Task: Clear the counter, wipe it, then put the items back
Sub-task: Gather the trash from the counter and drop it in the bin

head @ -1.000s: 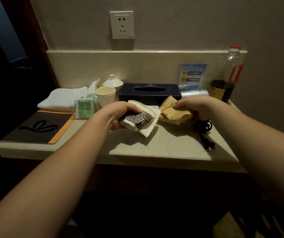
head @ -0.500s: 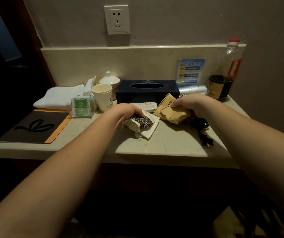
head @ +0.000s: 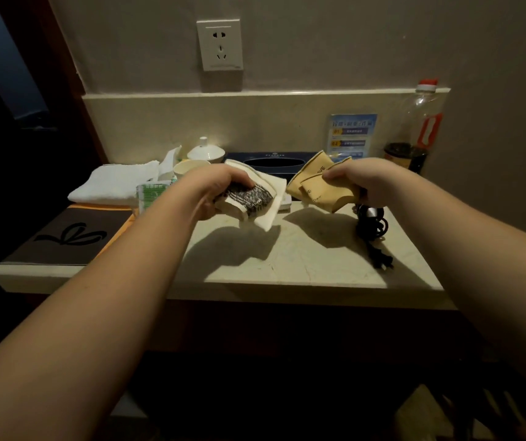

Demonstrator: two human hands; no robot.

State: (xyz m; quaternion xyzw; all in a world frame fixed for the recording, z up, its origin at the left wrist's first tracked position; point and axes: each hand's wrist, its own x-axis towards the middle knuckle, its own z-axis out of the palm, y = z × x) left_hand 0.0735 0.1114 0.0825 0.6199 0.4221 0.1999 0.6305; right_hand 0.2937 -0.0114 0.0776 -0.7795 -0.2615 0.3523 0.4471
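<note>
- Bare worktop [head: 303,259] open at front centre, reachable from the near edge.
- Blocked on the left by folder [head: 64,237], towel [head: 112,186] and green packet [head: 148,195].
- Crowded at the back: cup [head: 188,168], tissue box [head: 271,162], bottle [head: 417,135].
- Cable [head: 373,230] sprawled across the right side.

Both hands have risen off the counter [head: 303,259], left hand [head: 214,194] lifting the patterned packet [head: 249,198], right hand [head: 366,183] the tan cups [head: 316,189]
</note>
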